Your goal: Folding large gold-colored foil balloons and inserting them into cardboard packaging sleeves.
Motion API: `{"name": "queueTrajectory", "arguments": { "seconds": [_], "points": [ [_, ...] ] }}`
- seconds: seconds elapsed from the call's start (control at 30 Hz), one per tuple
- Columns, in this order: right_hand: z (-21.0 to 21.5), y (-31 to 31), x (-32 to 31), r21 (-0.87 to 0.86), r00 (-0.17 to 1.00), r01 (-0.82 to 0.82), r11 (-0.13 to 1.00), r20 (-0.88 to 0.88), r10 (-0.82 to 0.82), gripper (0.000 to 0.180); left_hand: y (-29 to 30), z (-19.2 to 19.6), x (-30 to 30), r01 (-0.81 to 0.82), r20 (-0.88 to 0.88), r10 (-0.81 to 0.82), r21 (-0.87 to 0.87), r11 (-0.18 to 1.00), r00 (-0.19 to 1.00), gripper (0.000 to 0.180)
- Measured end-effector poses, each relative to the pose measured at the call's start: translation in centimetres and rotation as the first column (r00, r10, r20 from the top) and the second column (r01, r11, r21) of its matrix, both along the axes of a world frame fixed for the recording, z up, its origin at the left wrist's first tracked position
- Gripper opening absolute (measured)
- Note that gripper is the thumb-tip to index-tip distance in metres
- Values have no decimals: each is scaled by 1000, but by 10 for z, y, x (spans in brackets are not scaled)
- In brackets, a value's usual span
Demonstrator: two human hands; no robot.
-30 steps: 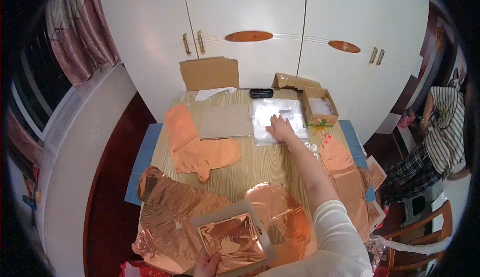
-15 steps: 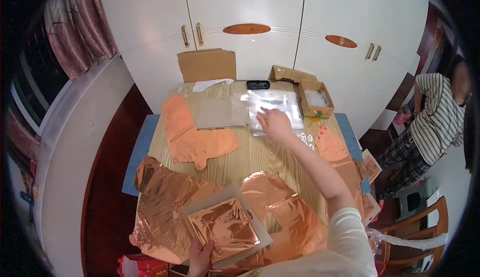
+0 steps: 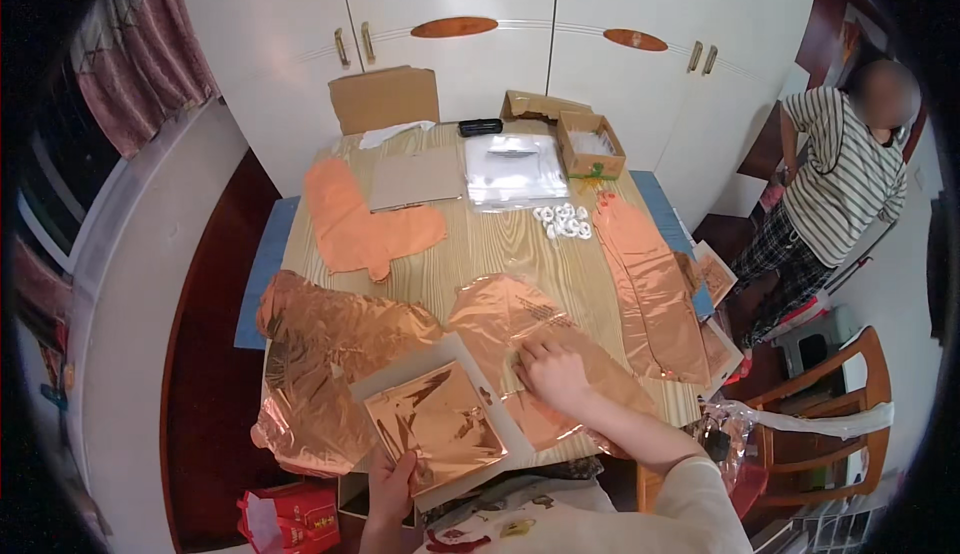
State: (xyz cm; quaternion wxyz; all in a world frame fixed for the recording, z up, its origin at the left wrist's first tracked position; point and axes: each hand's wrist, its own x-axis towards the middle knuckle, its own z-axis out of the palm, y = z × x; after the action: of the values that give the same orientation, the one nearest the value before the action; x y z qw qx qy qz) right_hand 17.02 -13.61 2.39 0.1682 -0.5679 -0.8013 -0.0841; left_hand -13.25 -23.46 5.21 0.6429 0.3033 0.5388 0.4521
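In my left hand is a grey card with a folded rose-gold foil balloon lying on it; my thumb presses on the foil. My right hand, fingers curled, is over a flat foil balloon in front of me. It appears to grip a clear plastic bag, hard to make out, with faint print showing against the foil. Another crumpled foil balloon lies left of the card. Farther back is a stack of clear plastic bags.
Beside the bags sit a grey card sheet, white rings and a small open carton. Flat foil balloons lie at the left and right. A person stands right of the table, near a wooden chair.
My right hand has come back from the bag stack to above the near foil balloon, apparently with a clear bag. The left hand still holds the card and folded balloon. The view has shifted.
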Motion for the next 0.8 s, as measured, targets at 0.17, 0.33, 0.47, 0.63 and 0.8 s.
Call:
{"name": "queueTrajectory", "arguments": {
  "seconds": [0.17, 0.33, 0.47, 0.63, 0.8],
  "points": [
    [-2, -3, -2, -77, 998, 53, 996, -37, -56, 20, -5, -6, 26, -45, -22, 45, 11, 999, 999, 15],
    [5, 0, 3, -42, 991, 21, 999, -134, -27, 18, -1, -15, 28, 140, -129, -143, -31, 990, 981, 18],
    [8, 9, 9, -134, 977, 49, 990, -199, -76, 19, -1, -6, 35, 105, -84, -107, -34, 994, 991, 19],
    [7, 13, 10, -165, 976, 39, 985, -204, -73, 19, 0, -5, 35, 196, -65, -196, -13, 981, 978, 19],
    [3, 10, 11, -205, 969, -28, 978, -245, -24, 16, 10, -21, 45, 22, 70, -23, 8, 1000, 997, 18]
  ]
}}
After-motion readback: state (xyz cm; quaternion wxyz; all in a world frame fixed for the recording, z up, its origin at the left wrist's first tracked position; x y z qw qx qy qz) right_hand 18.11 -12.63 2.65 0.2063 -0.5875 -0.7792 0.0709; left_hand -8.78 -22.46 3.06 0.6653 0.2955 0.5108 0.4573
